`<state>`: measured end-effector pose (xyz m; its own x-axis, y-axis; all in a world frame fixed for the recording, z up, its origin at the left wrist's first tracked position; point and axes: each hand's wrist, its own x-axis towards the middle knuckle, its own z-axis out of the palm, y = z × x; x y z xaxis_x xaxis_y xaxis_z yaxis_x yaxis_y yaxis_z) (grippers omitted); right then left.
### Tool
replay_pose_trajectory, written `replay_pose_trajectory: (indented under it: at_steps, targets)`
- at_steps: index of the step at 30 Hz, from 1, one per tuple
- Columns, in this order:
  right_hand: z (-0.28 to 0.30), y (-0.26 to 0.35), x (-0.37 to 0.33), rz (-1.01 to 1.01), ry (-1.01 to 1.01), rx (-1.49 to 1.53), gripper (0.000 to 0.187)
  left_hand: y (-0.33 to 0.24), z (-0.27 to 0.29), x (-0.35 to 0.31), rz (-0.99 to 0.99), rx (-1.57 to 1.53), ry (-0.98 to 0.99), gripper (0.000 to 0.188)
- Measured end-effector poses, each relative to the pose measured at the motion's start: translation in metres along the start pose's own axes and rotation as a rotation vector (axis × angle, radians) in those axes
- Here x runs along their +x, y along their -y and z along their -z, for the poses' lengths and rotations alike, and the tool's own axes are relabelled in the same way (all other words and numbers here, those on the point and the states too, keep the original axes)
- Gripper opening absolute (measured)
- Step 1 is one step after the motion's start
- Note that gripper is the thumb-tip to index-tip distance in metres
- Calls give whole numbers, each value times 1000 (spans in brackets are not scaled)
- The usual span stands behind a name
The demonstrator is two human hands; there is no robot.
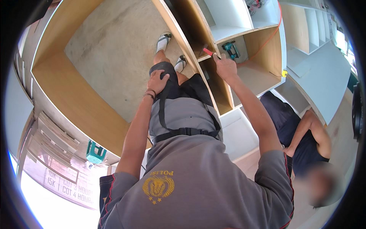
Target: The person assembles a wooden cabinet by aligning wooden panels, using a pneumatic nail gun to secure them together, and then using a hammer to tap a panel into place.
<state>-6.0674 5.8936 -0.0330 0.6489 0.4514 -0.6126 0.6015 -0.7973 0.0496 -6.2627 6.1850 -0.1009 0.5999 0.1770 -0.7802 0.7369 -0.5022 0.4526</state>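
My right hand (225, 68) grips a hammer (207, 51) with a red and black handle. The hammer's head reaches into the narrow wooden compartment (217, 82) to the left of the hand. My left hand (156, 82) lies on my thigh over the dark shorts, its fingers stretched out and holding nothing. Just right of my right hand, a teal nail gun (230, 49) sits inside a cabinet compartment.
A large wooden frame (53, 72) surrounds my legs on the left. An orange hose (272, 36) runs along the cabinet, near a yellow tape measure (284, 73). A co-worker (305, 133) is at the right. A green plastic stool (96, 152) stands lower left.
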Motion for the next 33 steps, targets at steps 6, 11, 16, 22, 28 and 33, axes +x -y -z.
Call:
replay_pose_trajectory:
  at_steps: [6,11,16,22,28,33]
  targets:
    - [-17,21,-11,-24,-36,-2,45,-7,-41,-22,51,-16,-40,58]
    - [-30,26,-18,-45,-19,30,50,-1,-67,-34,58,-51,-99,58]
    - [-36,29,-17,-43,-54,-1,44,2,-81,-42,72,-85,-131,58]
    - [-40,34,-18,-43,-87,7,42,12,-93,-51,81,-136,-201,57]
    - [-43,33,-20,-24,-113,3,40,21,-99,-57,91,-169,-243,54]
    - [-45,31,-21,-34,-107,3,39,21,-98,-62,114,-203,-188,56]
